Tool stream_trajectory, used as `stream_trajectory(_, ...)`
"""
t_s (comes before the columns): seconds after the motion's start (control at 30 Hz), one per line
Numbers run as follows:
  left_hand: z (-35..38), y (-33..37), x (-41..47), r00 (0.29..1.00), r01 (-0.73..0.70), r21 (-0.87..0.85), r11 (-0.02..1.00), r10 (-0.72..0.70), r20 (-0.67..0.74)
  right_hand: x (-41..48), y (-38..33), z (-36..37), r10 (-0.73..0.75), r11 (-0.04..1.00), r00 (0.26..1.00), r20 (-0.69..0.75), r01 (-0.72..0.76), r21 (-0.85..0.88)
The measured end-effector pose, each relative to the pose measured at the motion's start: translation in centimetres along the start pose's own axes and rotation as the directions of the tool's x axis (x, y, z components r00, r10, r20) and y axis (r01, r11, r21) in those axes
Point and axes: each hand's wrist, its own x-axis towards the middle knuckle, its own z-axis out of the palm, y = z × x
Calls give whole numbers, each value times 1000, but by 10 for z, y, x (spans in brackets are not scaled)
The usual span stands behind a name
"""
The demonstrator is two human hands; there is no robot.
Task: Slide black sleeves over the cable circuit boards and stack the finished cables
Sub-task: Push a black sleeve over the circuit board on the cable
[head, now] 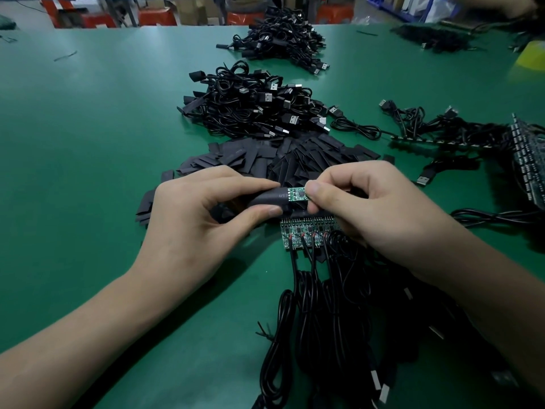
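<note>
Sleeve pile (pixel 295 159) ctr — finished-cable stack (pixel 250 110) behind, 2nd stack (pixel 283 39) farther back; board strip (pixel 298 233) in front, cables (pixel 436 129) rt.

- Green table (pixel 88 143), matte top, running back to a far edge.
- Heap of flat black sleeves (pixel 295 154) at the middle, loose and overlapping.
- Just behind the heap and touching it, a cable pile (pixel 250 107) with USB plugs sticking out.
- Farther back and apart, a second cable pile (pixel 283 36).
- At the near side, a row of boards (pixel 300 234) side by side, with coiled leads (pixel 309 320) trailing toward the near edge.
- To the right, a board strip (pixel 436 141) with tangled cables.
- At the right edge, a board stack (pixel 528 160).
- Far left, a black scrap (pixel 65 56).
</note>
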Motion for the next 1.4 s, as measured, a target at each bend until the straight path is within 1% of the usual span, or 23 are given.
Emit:
stream_trajectory(0.1,0,0,1,1000,15,-45,999,-14,23,0,1,1,10,1000,1000,-28,-9,12)
stream_trajectory(0.2,0,-1,2,999,26,-62,998,-24,27,0,2,2,43,997,998,-45,-39,72)
stream_trajectory(0.27,1,-2,1,1000,19,-45,999,-18,20,-1,1,3,79,989,997,-26,-75,125)
stream_trajectory(0.33,2,-4,0,1000,19,-37,999,-19,12,-2,-1,3,92,986,996,1,-91,139)
stream_trajectory(0.4,3,-7,-1,998,57,-82,995,-57,11,-2,-2,3,68,993,998,2,-68,98)
stream_trajectory(0.5,4,-11,0,988,154,-210,966,-148,43,-3,-4,3,16,1000,1000,-21,-16,1)
stream_trajectory(0.57,5,-13,0,985,172,-232,957,-162,62,-4,-4,4,1,1000,999,-39,-2,-27)
stream_trajectory(0.63,5,-12,0,988,151,-212,965,-141,65,-4,-4,4,5,1000,999,-49,-6,-30)
stream_trajectory(0.7,5,-11,0,994,101,-151,983,-94,54,-4,-4,4,18,1000,999,-36,-18,-13)
stream_trajectory(0.8,4,-7,1,1000,13,-36,999,-12,26,-3,-3,2,85,993,996,8,-85,80)
stream_trajectory(0.87,4,-6,1,1000,-16,-7,1000,16,8,-3,-3,1,116,983,993,36,-120,141)
stream_trajectory(0.93,3,-4,0,1000,-20,-4,1000,20,2,-4,-4,1,123,978,991,50,-129,161)
stream_trajectory(1.0,4,-2,-1,1000,7,-31,999,-7,7,-4,-3,3,91,989,995,34,-95,113)
stream_trajectory(1.07,5,-2,-2,998,59,-88,994,-58,23,-4,-3,5,28,999,1000,-4,-28,17)
stream_trajectory(1.13,5,-3,-2,995,90,-120,989,-85,43,-4,-4,6,-6,1000,1000,-28,5,-16)
stream_trajectory(1.3,4,-1,0,994,57,-132,990,-43,103,-4,-5,4,11,1000,1000,3,-11,-29)
stream_trajectory(1.4,5,0,-1,995,33,-122,992,-20,101,-4,-6,6,-6,999,1000,25,6,-33)
